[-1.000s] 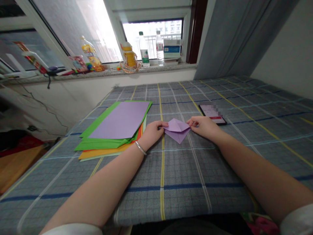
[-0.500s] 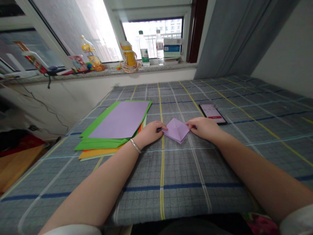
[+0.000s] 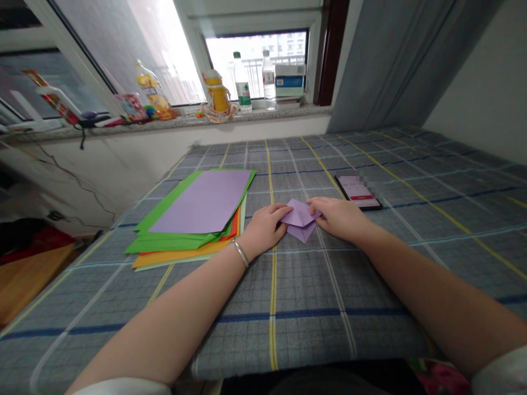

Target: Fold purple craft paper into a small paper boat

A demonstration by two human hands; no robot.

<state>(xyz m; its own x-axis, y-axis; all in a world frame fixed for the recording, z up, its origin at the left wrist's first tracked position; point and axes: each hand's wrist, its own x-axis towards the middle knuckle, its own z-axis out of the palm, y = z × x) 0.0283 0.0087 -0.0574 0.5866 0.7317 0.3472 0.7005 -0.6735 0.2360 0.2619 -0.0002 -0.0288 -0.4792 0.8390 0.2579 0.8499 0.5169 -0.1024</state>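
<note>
A small folded piece of purple paper lies on the checked cloth in front of me, its upper layer lifted off the lower one so a gap shows at the near side. My left hand, with a silver bangle at the wrist, pinches its left corner between thumb and fingers. At the right corner my right hand grips the paper the same way, fingertips over the top layer. Left of my hands rests a stack of coloured sheets, a large purple sheet on top of green paper and orange paper.
A phone with its screen lit lies just beyond my right hand. The checked cloth covers the whole surface. On the windowsill behind stand plastic bottles, a yellow cup and boxes.
Both hands have moved inward over the folded paper. Its upper layer, flat on the lower one before, is now raised and bent upward, with the near corner of the lower layer exposed.
</note>
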